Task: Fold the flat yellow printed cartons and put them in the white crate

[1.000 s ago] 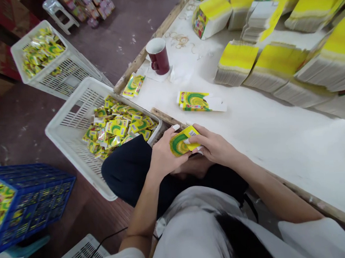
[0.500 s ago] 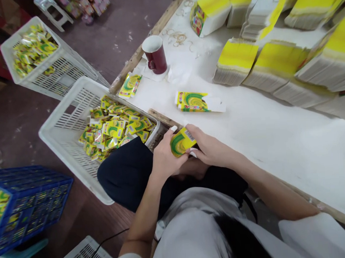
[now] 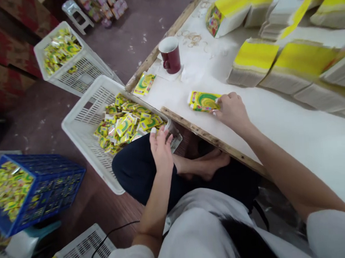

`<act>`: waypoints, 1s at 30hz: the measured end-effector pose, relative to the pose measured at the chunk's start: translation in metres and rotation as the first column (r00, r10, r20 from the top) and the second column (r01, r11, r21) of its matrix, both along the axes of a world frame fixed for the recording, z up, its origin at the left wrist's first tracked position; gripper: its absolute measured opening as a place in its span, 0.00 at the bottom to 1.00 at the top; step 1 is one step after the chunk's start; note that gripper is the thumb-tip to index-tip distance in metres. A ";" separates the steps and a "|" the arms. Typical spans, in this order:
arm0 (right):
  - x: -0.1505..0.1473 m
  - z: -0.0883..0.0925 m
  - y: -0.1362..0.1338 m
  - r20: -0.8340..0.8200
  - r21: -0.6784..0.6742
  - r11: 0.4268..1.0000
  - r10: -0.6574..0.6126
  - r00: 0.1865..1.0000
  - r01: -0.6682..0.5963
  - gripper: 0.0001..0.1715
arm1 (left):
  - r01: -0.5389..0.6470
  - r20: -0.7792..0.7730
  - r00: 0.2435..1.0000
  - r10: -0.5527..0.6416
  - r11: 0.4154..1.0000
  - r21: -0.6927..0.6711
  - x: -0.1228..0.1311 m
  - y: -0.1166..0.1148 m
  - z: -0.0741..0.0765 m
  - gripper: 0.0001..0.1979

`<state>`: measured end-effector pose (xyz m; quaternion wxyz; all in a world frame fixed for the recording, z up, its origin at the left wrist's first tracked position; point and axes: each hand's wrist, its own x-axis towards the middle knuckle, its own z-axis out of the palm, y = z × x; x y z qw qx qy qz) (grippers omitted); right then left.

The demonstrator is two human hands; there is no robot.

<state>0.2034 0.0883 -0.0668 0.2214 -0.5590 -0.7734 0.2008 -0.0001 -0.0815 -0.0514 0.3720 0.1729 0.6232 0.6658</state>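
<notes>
A flattened yellow and green carton [image 3: 203, 101] lies on the white tabletop [image 3: 280, 118]. My right hand [image 3: 234, 111] has thumb and fingers closed at its right end, where they hide part of it. My left hand [image 3: 162, 150] is raised over my knee, palm up, with fingers apart and nothing in it. Just beyond its fingertips is a white slatted crate [image 3: 80, 128] at the table's edge, holding many small yellow and green boxes [image 3: 125, 124].
A maroon mug [image 3: 173, 61] stands near small yellow packs [image 3: 145, 84] at the table's edge. Stacked yellow cartons [image 3: 253, 60] fill the far right. Another white crate [image 3: 70, 78] and a blue crate [image 3: 57, 182], both with yellow boxes, stand on the floor.
The small box held between both hands has left them. My right hand has moved out to the carton on the table; my left hand has opened and drawn left towards the crate.
</notes>
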 end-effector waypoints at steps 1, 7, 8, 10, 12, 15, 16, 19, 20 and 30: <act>0.000 0.001 -0.001 -0.016 0.003 1.000 0.002 1.000 -0.002 0.17 | 0.015 0.028 1.000 -0.015 1.000 0.010 0.007 -0.001 0.001 0.29; -0.002 0.038 -0.026 -0.010 -0.055 0.997 -0.061 0.998 0.060 0.20 | 0.179 0.040 0.982 -0.185 0.975 0.128 0.024 0.003 0.006 0.32; -0.005 0.046 -0.036 -0.034 -0.073 0.997 -0.031 0.999 0.028 0.19 | 0.216 0.011 0.975 -0.220 0.964 0.153 0.026 0.004 0.006 0.36; -0.013 0.060 -0.059 -0.091 -0.129 0.986 0.095 0.991 -0.107 0.14 | 0.279 -0.077 0.960 -0.270 0.945 0.169 0.031 0.006 0.009 0.45; -0.023 0.066 -0.084 -0.239 -0.173 0.919 0.310 0.920 -0.355 0.13 | 0.295 -0.177 0.947 -0.270 0.946 0.134 0.037 0.007 0.015 0.51; -0.037 0.063 -0.112 -0.492 -0.207 0.838 0.357 0.794 -0.505 0.11 | 0.235 -0.263 0.941 -0.211 0.970 0.062 0.042 0.012 0.031 0.54; -0.040 0.060 -0.117 -0.561 -0.212 0.832 0.326 0.761 -0.513 0.10 | 0.190 -0.271 0.948 -0.168 0.980 0.058 0.042 0.014 0.036 0.54; -0.046 0.052 -0.127 -0.686 -0.207 0.841 0.240 0.687 -0.500 0.12 | 0.060 -0.220 0.975 -0.044 0.996 0.067 0.041 0.019 0.048 0.52; -0.048 0.050 -0.129 -0.709 -0.214 0.838 0.220 0.670 -0.501 0.12 | 0.048 -0.187 0.982 -0.034 0.997 0.068 0.042 0.020 0.049 0.50; -0.035 0.053 -0.134 -0.539 -0.225 0.926 0.140 0.830 -0.302 0.13 | 0.222 -0.398 0.897 -0.193 0.975 0.027 0.056 -0.005 0.002 0.39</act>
